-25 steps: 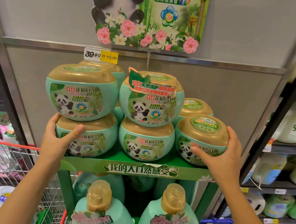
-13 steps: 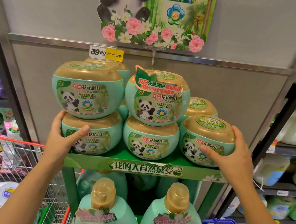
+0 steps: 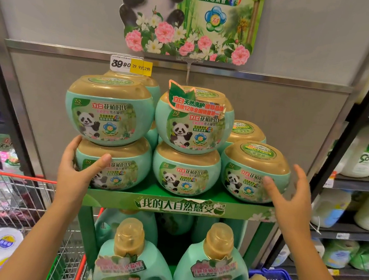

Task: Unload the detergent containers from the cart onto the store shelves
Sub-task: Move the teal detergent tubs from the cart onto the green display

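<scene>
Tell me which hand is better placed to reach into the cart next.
Probably the left hand: it holds the lower-left detergent tub next to the cart; the open right hand is across the display stand.

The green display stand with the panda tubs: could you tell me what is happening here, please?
A person is arranging round detergent tubs on the green shelf. The left hand grips the bottom-left tub, thumb across its label. The right hand is open beside the bottom-right tub, fingers spread. Tubs are stacked two high, and a wire cart stands to the left.
</scene>
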`<state>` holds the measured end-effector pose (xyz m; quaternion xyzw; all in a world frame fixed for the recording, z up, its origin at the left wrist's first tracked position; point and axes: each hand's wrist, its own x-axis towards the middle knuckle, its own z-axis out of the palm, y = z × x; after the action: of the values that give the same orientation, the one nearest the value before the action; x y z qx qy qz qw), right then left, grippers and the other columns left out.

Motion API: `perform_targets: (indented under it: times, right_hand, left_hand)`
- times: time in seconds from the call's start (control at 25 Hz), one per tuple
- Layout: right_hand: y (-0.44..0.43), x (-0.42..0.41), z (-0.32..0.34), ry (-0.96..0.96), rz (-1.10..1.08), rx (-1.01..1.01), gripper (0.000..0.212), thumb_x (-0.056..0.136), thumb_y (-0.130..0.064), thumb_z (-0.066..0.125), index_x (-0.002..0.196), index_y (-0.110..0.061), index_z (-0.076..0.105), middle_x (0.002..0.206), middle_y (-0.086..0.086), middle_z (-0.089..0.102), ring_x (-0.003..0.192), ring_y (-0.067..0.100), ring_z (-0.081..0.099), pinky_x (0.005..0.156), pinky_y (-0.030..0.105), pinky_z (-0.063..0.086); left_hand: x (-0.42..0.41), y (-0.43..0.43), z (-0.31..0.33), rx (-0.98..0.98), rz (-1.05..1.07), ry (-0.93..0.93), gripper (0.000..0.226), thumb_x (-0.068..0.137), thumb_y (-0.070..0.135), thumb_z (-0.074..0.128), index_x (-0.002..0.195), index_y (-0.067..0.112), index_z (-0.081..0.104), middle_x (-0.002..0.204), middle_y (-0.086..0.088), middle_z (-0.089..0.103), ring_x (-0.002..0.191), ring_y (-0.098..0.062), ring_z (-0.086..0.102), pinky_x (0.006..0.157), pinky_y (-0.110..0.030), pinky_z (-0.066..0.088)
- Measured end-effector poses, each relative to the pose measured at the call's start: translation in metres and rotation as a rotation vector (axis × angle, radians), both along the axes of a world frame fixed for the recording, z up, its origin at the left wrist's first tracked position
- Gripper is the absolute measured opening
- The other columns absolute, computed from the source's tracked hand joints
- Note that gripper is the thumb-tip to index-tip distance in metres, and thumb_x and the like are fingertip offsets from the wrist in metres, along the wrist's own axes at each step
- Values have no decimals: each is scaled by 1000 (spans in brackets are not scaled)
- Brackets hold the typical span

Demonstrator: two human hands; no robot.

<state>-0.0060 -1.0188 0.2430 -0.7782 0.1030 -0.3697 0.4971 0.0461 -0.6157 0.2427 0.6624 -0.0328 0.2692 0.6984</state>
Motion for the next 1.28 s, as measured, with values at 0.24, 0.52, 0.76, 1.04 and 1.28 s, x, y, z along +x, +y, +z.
perform_targets:
  times: [0.24, 0.52, 0.76, 1.04, 1.28]
  right_hand:
    - [60, -29, -5, -320, -20, 152, 23, 95, -7, 55, 105, -27, 57, 107, 2, 63, 94, 6, 58, 87, 23, 50]
    - [191, -66, -44, -81, 724, 258, 23, 92, -10, 59, 93, -32, 64, 84, 3, 71, 70, 11, 66, 65, 17, 54]
    - [264, -115, -124, 509, 1223, 238, 18, 91, -3, 58, 86, -18, 68, 74, 5, 70, 66, 15, 62, 66, 29, 53]
    - [324, -148, -159, 775, 1477, 88, 13, 90, -3, 60, 91, -13, 68, 74, 9, 68, 63, 9, 61, 59, 19, 51]
    - [449, -119, -154, 633, 1466, -38, 20, 89, 0, 61, 91, -19, 65, 80, 22, 62, 70, 16, 55, 64, 22, 46]
  left_hand:
    - [-43, 6, -13, -112, 253, -22, 28, 93, 11, 60, 121, 15, 61, 106, 5, 64, 98, -3, 60, 82, -12, 50]
    - [-162, 28, -69, -148, 307, 258, 19, 94, 8, 54, 97, 20, 69, 86, 4, 74, 79, -2, 69, 70, -16, 53]
    - [-283, 26, -136, -355, 589, 531, 18, 90, 5, 60, 87, 18, 72, 82, 0, 74, 74, -9, 69, 65, -17, 51]
    - [-372, 51, -176, -489, 857, 671, 12, 90, 16, 63, 95, 21, 72, 91, -9, 72, 91, -20, 67, 74, -27, 48]
    - [-371, 171, -172, -447, 938, 606, 13, 91, 17, 62, 100, 25, 67, 96, -6, 70, 94, -18, 66, 76, -27, 48]
